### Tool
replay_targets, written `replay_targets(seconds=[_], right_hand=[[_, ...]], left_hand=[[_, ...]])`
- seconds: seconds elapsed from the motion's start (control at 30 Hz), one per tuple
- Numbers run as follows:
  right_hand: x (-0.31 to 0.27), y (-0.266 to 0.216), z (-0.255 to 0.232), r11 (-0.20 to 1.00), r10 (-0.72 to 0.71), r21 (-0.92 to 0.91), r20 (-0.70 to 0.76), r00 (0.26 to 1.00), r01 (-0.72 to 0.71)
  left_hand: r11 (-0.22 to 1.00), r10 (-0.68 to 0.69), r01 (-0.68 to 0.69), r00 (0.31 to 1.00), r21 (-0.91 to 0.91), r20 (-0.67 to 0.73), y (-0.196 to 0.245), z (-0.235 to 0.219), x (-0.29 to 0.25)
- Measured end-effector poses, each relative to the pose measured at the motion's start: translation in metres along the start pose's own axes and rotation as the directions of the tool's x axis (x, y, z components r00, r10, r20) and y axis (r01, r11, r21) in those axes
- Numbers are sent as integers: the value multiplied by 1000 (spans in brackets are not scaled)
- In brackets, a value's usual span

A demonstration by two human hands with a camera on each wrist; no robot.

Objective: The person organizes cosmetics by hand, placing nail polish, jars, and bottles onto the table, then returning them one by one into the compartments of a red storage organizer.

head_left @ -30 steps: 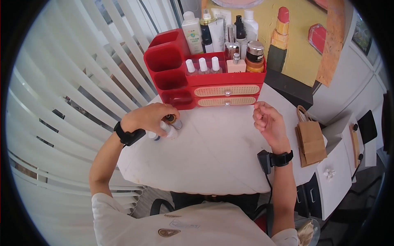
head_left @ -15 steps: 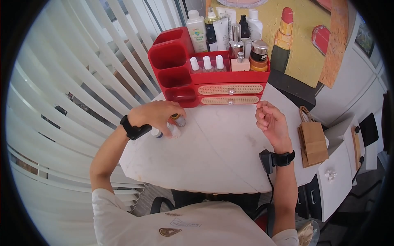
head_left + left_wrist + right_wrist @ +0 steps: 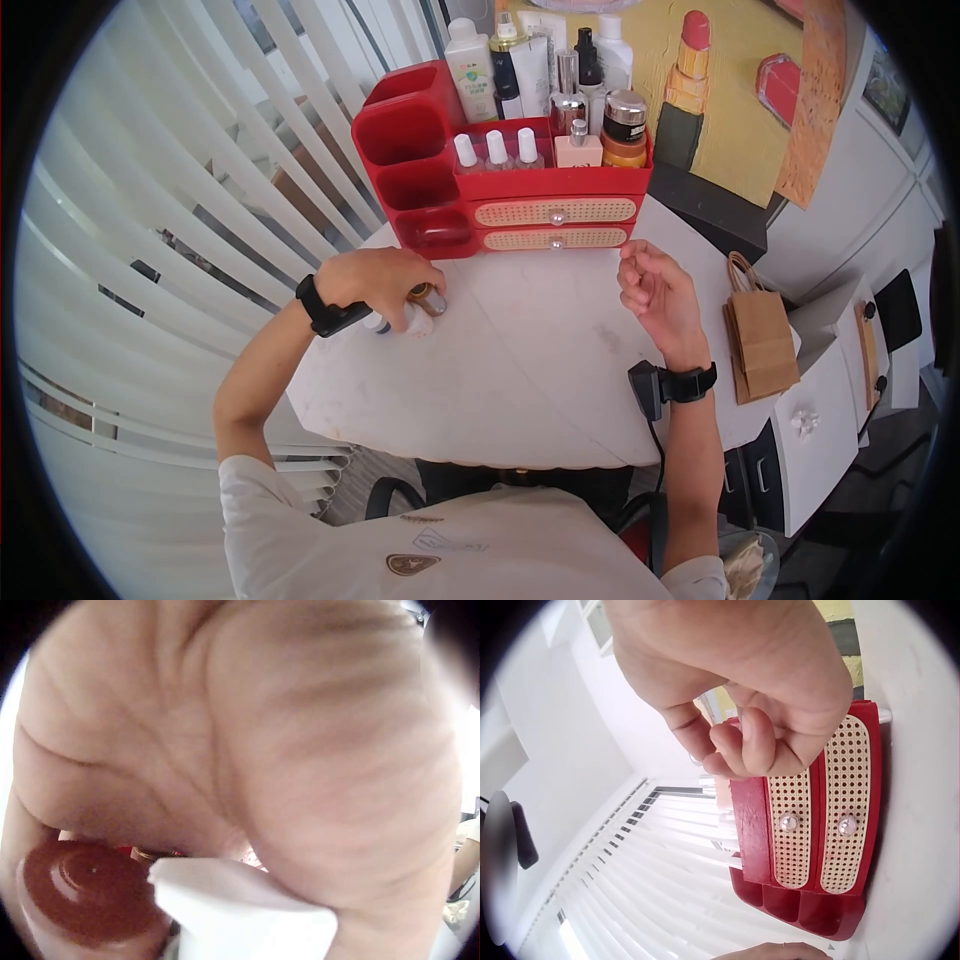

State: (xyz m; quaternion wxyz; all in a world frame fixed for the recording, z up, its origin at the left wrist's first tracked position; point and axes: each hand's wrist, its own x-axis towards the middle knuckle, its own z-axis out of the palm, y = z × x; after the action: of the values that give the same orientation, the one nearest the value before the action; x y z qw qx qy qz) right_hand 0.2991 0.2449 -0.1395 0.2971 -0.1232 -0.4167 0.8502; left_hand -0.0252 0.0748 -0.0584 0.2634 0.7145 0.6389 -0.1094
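My left hand (image 3: 375,280) reaches down over a cluster of small bottles at the left of the white table (image 3: 500,370), fingers and thumb curled round them. Beside the thumb show a clear bottle with a gold collar (image 3: 433,299) and a white bottle (image 3: 418,321). A white bottle with a blue part (image 3: 376,323) sits under the wrist. Beneath the palm, the left wrist view shows a glossy red-brown round top (image 3: 90,889) and a white cap (image 3: 251,919); the fingertips are hidden. My right hand (image 3: 660,295) is raised above the table, loosely curled, holding nothing.
A red organiser (image 3: 550,185) with two rattan drawers stands at the back, holding bottles, jars and white-capped nail polish bottles (image 3: 497,150). Its left compartments show no contents. A brown paper bag (image 3: 762,345) stands at the right. Vertical blinds (image 3: 200,200) run along the left.
The head view has shifted slightly. My left wrist has moved a little away from me and to the right, with the fingers still round the bottles. My right hand is nearly unchanged.
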Motion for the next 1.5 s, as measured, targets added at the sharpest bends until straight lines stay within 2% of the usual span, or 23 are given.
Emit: replay_targets(seconds=[0.2,0.3,0.37,0.5,0.57,0.7,0.8,0.87,1.1,1.17,1.23,1.27,1.3,1.33,1.4,1.43,1.5], right_hand=[[0,-1,0,1000,1,9,-4,1000,-1],[0,-1,0,1000,0,13,-4,1000,0],[-1,-1,0,1000,-2,14,-6,1000,2],[-1,-2,0,1000,-4,20,-4,1000,4],[-1,-1,0,1000,-4,19,5,1000,4],[0,-1,1,1000,5,23,7,1000,-6],[0,0,2,1000,13,19,8,1000,-13],[0,0,2,1000,10,15,6,1000,-10],[-1,0,2,1000,7,19,10,1000,-7],[0,0,3,1000,7,18,7,1000,-7],[-1,-1,2,1000,11,14,-14,1000,-11],[-1,-1,1,1000,7,12,-19,1000,-7],[0,-1,0,1000,10,18,-12,1000,-9],[0,0,-1,1000,14,22,-3,1000,-14],[0,0,1,1000,18,19,0,1000,-18],[1,1,2,1000,21,23,8,1000,-21],[2,3,1,999,32,21,10,999,-33]], left_hand=[[1000,-6,7,999,-11,37,1,-2,-2],[998,-34,33,999,-52,-11,8,-4,-1],[990,-127,126,992,-63,-23,12,-7,1],[992,-121,118,986,-37,-111,14,-19,-3],[993,-118,118,993,-26,17,13,-24,-1],[994,-105,109,987,-28,124,-7,-17,14],[977,-136,166,969,-133,207,-10,-20,20],[935,-216,285,930,-212,296,-5,-24,20],[927,-217,293,928,-233,303,2,-27,18],[901,-333,399,887,-168,320,12,-40,12],[978,-199,203,977,-53,76,10,-61,-8],[961,-274,273,962,-40,-8,23,-79,-23],[967,-255,255,961,-17,-109,28,-95,-33],[971,-240,230,947,-70,-214,45,-112,-42],[996,-85,87,889,-17,-450,57,-134,-36],[998,-64,47,849,-46,-525,64,-142,-25],[999,8,-41,734,-32,-680,74,-156,10]])
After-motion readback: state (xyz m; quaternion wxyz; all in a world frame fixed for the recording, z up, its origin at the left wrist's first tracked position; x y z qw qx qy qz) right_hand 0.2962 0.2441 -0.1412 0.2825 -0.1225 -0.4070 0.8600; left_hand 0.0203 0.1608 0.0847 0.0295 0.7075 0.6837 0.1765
